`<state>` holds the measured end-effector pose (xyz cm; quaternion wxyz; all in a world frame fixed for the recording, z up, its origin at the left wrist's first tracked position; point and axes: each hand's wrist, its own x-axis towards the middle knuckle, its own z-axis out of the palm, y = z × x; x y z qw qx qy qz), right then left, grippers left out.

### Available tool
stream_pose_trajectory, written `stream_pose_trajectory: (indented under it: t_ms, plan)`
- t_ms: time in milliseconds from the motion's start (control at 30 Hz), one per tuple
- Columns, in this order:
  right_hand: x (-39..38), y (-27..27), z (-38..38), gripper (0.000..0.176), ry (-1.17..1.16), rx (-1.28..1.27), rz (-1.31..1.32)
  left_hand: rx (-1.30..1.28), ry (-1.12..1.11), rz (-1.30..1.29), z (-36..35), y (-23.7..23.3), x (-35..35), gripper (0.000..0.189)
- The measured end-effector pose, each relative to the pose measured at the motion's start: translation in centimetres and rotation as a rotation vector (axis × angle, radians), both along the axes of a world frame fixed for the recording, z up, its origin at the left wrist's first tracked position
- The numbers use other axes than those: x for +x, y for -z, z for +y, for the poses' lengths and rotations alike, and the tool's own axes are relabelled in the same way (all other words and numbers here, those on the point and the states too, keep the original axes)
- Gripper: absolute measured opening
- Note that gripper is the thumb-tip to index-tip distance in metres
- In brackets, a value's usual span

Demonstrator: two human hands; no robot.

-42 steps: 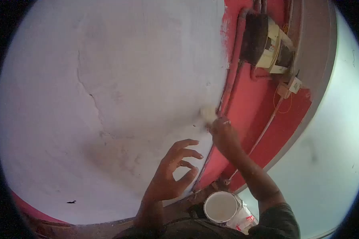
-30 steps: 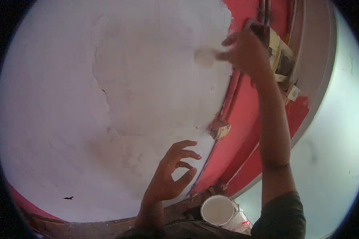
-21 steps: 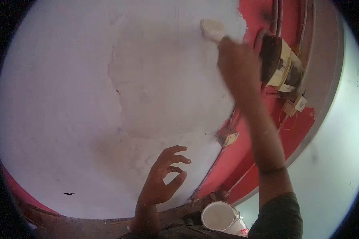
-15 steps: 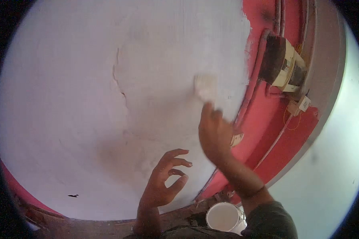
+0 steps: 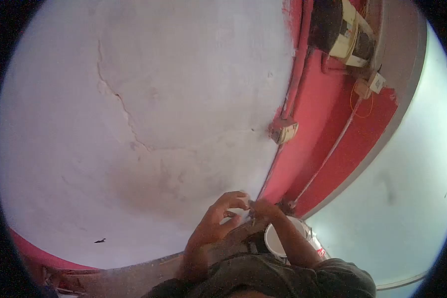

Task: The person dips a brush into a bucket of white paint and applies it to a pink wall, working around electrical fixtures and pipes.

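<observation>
My right hand (image 5: pixel 266 210) is down near the wall's lower edge, closed on a paintbrush (image 5: pixel 250 200) that is mostly hidden and blurred here. Close beside it, my left hand (image 5: pixel 220 216) has loosely curved fingers, with a gap between thumb and fingers. Its fingertips reach right to the pale end of the brush. Behind both hands stands the whitish wall (image 5: pixel 193 94), with a long crack (image 5: pixel 125 114) and brownish smudges. Partly covered by my right forearm, a white bucket (image 5: pixel 273 241) sits below.
A red wall strip (image 5: pixel 328 129) runs down the right, carrying pipes and a small switch box (image 5: pixel 285 131). Higher up hangs a dark and cream electrical unit (image 5: pixel 345 35) with loose wires. A pale wall (image 5: pixel 402 193) lies farther right.
My right hand has brought the brush down from the wall to beside my left hand. My left hand has shifted slightly right. The view has turned, moving the crack left and down.
</observation>
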<state>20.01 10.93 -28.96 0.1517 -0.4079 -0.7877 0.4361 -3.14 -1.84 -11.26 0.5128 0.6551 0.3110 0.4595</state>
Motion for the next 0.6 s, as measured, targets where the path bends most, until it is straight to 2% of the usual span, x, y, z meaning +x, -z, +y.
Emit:
stream_pose_trajectory:
  t_ms: [33,67,100,200,233,300,333,367,433,533,567,600]
  plan:
    - [0.6,0.2,-0.8,0.046,0.012,-0.096,0.095,-0.033,0.006,-0.022,0.1,0.9,0.4,0.045]
    - [0.9,-0.1,0.2,0.048,-0.047,0.03,0.049,-0.068,0.012,-0.044,-0.1,1.5,0.6,0.046]
    - [0.7,-2.2,1.2,0.044,-0.061,0.119,-0.019,-0.076,0.01,-0.017,-0.4,1.6,0.7,0.045]
    - [-1.0,-14.8,5.0,0.032,-0.031,0.47,-0.385,-0.06,-0.008,0.092,-0.2,0.6,0.9,0.044]
    - [-0.4,-19.7,4.8,0.025,0.005,0.602,-0.284,-0.052,-0.023,0.093,-0.3,0.3,0.9,0.042]
    - [-0.5,-26.8,4.9,0.035,0.265,-0.126,0.401,-0.039,-0.051,0.097,-0.5,0.0,0.9,0.039]
    - [-1.2,-30.8,2.3,0.043,0.262,-0.07,0.51,-0.055,-0.064,0.093,-0.6,0.1,0.9,0.039]
    - [-1.3,-32.7,1.3,0.043,0.28,-0.047,0.619,-0.071,-0.076,0.09,-0.7,0.2,1.0,0.039]
    - [-1.5,-34.3,0.5,0.043,0.319,0.001,0.836,-0.077,-0.089,0.091,-0.7,0.6,1.1,0.039]
    - [-3.2,-32.3,1.4,0.048,0.47,0.018,0.693,-0.064,-0.087,0.093,-0.9,1.2,1.1,0.04]
    - [-3.9,-27.3,4.3,0.05,0.443,-0.013,0.749,-0.066,-0.079,0.096,-1.0,1.0,1.1,0.041]
    - [-4.4,-24.5,4.7,0.053,0.466,-0.087,0.73,-0.066,-0.07,0.1,-1.2,0.7,1.0,0.042]
